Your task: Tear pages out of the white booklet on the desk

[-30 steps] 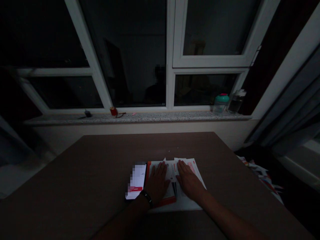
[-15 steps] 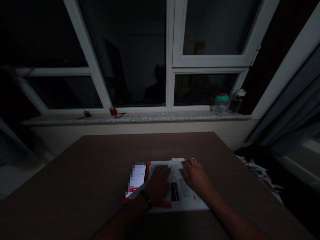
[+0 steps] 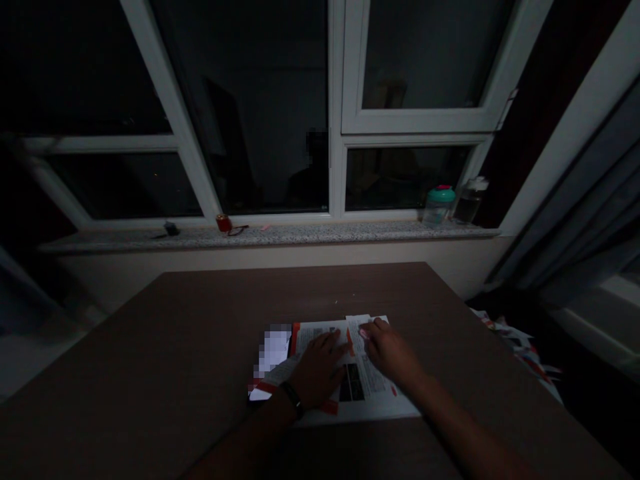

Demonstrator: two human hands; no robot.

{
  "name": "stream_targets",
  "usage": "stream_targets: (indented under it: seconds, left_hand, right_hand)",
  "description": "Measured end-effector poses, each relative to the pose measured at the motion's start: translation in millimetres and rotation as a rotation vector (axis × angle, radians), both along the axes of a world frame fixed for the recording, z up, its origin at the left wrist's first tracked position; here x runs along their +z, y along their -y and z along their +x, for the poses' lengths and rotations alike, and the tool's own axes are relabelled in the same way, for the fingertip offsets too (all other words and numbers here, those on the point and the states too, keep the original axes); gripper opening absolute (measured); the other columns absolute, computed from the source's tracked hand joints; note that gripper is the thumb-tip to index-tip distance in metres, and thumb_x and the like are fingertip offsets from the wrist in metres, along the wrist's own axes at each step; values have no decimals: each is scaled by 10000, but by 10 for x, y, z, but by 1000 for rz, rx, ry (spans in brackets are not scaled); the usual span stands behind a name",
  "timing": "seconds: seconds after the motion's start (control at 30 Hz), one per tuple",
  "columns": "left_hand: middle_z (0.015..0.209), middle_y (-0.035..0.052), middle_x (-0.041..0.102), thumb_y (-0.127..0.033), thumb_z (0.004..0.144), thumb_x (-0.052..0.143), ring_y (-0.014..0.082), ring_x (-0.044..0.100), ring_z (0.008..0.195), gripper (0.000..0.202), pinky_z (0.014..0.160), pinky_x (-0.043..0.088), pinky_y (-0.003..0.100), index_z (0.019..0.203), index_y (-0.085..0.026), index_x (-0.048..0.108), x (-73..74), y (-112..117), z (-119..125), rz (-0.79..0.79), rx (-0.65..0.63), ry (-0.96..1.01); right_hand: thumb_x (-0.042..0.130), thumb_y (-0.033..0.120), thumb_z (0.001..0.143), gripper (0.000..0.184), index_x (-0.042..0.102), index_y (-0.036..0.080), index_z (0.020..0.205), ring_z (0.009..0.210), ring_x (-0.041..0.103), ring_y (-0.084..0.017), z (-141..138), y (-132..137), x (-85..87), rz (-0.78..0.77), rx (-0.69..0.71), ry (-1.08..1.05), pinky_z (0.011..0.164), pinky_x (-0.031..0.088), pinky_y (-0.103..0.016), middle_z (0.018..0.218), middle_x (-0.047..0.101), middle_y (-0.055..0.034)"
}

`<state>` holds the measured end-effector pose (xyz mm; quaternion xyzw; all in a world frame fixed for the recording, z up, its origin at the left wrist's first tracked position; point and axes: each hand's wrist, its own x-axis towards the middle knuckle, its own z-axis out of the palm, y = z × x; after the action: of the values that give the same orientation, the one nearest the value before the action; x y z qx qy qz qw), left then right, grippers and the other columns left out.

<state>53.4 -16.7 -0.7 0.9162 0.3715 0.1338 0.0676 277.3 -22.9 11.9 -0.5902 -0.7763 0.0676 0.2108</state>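
Observation:
A printed paper sheet (image 3: 370, 408) with orange edges and dark picture blocks lies on the brown table. My left hand (image 3: 320, 370), with a dark band at the wrist, rests flat on the sheet, fingers stretched out. My right hand (image 3: 390, 347) is curled closed, thumb and fingers pinching the right part of the paper. A printed strip (image 3: 356, 325) of that part stands out near its fingertips; whether it is folded or torn, I cannot tell. Left of the sheet lies a lit phone (image 3: 273, 353), partly covered by the paper's corner.
Along the stone windowsill (image 3: 300, 233) stand a green-lidded bottle (image 3: 440, 205), a clear bottle (image 3: 470, 201), a small red jar (image 3: 223, 223) and a small dark object (image 3: 171, 229). Crumpled papers (image 3: 520, 347) lie beyond the table's (image 3: 200, 313) right edge.
My right hand has gone from spread fingers to a closed pinch on the paper. The right part of the sheet has shifted, showing an orange-edged strip. My left hand stays nearly still.

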Motion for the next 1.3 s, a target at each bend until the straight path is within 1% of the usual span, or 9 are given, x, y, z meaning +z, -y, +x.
stream_targets:
  seconds: [0.17, 0.33, 0.63, 0.87, 0.97, 1.07, 1.13, 1.23, 1.3]
  left_hand:
    - [1474, 77, 365, -257, 892, 562, 288, 319, 1347, 507, 1092, 291, 498, 1374, -259, 404, -7, 0, 9, 10, -10, 23]
    - [1463, 99, 385, -281, 889, 572, 275, 342, 1336, 545, 1099, 293, 473, 1391, -212, 371, 10, 5, 20, -5, -3, 25]
    - [1467, 112, 384, -294, 905, 539, 263, 334, 1349, 557, 1108, 290, 456, 1412, -178, 341, -19, -26, 8, -8, -11, 37]
    - [1487, 103, 351, -306, 910, 561, 266, 308, 1361, 536, 1118, 289, 459, 1398, -185, 373, -53, -29, 8, -25, 3, 31]
    - [1480, 105, 352, -275, 899, 582, 268, 312, 1356, 538, 1114, 302, 456, 1391, -194, 379, -64, -26, 12, -16, 12, 44]
    - [1465, 113, 366, -258, 905, 571, 269, 318, 1351, 540, 1111, 308, 464, 1398, -194, 359, -68, -26, 21, -7, -3, 60]
    - [1453, 117, 379, -239, 901, 571, 269, 332, 1342, 536, 1110, 312, 464, 1391, -191, 361, -68, -28, 28, 3, -15, 77]
    - [1436, 125, 401, -210, 896, 563, 265, 347, 1335, 504, 1115, 303, 459, 1366, -180, 385, -70, -32, 30, 19, -20, 95]
    - [1446, 131, 392, -222, 906, 551, 268, 335, 1347, 502, 1115, 298, 466, 1374, -179, 376, -78, -35, 21, 16, -23, 85]
  right_hand:
    - [447, 183, 906, 271, 610, 200, 1122, 998, 524, -215, -73, 10, -26, -20, 75, 32, 875, 403, -301, 1035, 557, -84]
    - [534, 203, 867, 272, 613, 198, 1128, 1050, 489, -243, -46, -14, -38, -32, 80, 46, 941, 374, -355, 1079, 555, -98]
    - [494, 164, 876, 216, 627, 184, 1045, 1014, 503, -224, 95, -56, -55, -37, 51, 18, 890, 385, -322, 1056, 574, -94]
    - [513, 204, 885, 120, 629, 178, 902, 952, 529, -237, 218, -87, -24, -45, -46, 58, 810, 393, -337, 984, 609, -90]
    - [467, 229, 919, 157, 613, 177, 897, 922, 538, -238, 131, -36, 25, 21, -56, -3, 808, 400, -352, 945, 612, -96]
    - [401, 235, 956, 190, 572, 183, 891, 902, 542, -218, -86, 45, 49, 80, 16, -173, 802, 425, -331, 940, 588, -87]
    - [407, 242, 960, 159, 549, 190, 912, 897, 546, -205, -253, 87, 30, 68, 82, -251, 797, 440, -313, 954, 575, -78]
    - [402, 248, 967, 148, 538, 193, 947, 873, 543, -200, -425, 97, -40, 44, 63, -239, 782, 453, -309, 967, 566, -74]
    - [386, 216, 965, 164, 543, 174, 989, 925, 533, -225, -455, 73, -87, 54, -27, -137, 826, 442, -344, 1007, 564, -105]
